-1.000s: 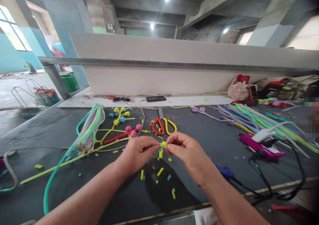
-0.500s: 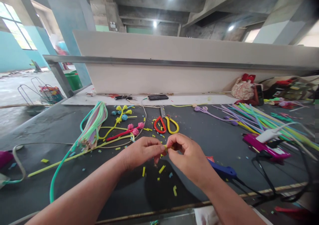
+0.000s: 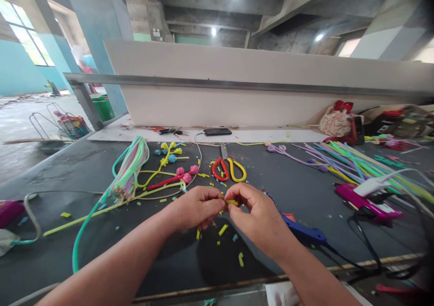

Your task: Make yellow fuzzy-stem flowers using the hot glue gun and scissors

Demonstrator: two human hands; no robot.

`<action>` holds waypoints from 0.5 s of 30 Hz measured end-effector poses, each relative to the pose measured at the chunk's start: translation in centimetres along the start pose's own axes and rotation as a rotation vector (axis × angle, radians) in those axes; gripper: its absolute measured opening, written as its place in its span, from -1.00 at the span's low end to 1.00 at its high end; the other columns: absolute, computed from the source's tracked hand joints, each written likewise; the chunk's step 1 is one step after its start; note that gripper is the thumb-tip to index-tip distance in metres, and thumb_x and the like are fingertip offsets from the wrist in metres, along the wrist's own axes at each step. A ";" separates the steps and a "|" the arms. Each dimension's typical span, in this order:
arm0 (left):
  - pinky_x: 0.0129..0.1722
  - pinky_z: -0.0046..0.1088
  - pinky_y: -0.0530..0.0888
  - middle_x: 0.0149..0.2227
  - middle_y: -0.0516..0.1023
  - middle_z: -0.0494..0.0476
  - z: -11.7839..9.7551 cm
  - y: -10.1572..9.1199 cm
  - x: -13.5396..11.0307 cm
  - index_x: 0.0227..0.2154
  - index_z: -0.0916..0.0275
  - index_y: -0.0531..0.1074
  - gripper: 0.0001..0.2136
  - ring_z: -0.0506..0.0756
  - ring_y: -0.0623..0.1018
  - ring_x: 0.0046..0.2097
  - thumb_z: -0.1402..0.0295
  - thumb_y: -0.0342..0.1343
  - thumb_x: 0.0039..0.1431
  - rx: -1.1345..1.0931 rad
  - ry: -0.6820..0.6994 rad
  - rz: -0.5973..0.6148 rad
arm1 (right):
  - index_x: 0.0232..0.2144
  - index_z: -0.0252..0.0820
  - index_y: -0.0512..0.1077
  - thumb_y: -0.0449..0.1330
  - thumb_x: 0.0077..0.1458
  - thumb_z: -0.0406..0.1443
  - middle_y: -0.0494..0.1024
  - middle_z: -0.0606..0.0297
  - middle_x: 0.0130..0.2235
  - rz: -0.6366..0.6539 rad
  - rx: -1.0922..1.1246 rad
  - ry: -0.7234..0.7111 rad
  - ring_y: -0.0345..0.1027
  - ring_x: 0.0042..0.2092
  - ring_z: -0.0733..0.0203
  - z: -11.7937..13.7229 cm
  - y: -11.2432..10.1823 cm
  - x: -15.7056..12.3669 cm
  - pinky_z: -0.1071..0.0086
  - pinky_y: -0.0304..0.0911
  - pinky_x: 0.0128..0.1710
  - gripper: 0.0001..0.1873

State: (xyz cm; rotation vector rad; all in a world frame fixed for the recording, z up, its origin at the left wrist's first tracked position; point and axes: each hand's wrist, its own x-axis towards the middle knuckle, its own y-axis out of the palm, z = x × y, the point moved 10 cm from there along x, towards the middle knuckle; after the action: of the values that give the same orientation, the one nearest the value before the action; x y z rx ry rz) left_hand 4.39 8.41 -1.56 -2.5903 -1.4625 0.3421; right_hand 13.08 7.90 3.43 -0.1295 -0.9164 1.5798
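My left hand [image 3: 200,206] and my right hand [image 3: 256,218] meet above the dark table, fingertips pinched together. Between them shows a short yellow piece [image 3: 232,202], like a cut bit of fuzzy stem; the fingers hide part of it. Under and around my hands lie several loose yellow bits [image 3: 223,229]. Just beyond them rest scissors [image 3: 221,170] with one red and one yellow handle loop. To the left are a yellow stem with knobbed ends [image 3: 164,160] and a red stem with pink balls [image 3: 169,182]. A blue-handled tool [image 3: 305,232] lies beside my right forearm.
A bundle of pastel stems [image 3: 130,170] stands at left, with more stems [image 3: 339,159] spread at right. A magenta power strip [image 3: 369,203] with cables sits at right. Behind are a phone [image 3: 217,132], keys [image 3: 170,131] and a white panel [image 3: 220,107] with a metal rail.
The view has shifted slightly, so the table things sit a little farther right. More of the yellow piece shows by my right fingers. Both hands stay pinched together.
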 end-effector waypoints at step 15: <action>-0.47 -0.60 0.29 -0.43 0.48 -0.01 -3.2 -1.7 -1.3 -0.39 0.27 0.46 -0.91 -0.07 0.39 -0.45 0.47 0.07 0.03 0.339 0.378 -0.333 | -0.51 -0.19 0.33 0.15 -0.20 -0.31 0.33 0.44 -0.51 0.073 0.514 0.405 0.19 -0.43 0.31 -3.8 1.4 -0.1 0.41 0.13 -0.38 -0.90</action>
State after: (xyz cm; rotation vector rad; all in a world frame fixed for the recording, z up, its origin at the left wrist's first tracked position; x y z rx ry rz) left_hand 3.18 8.18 2.07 -1.9740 -1.5053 0.0458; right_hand 14.13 9.70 -0.02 -0.1128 -0.1807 1.7260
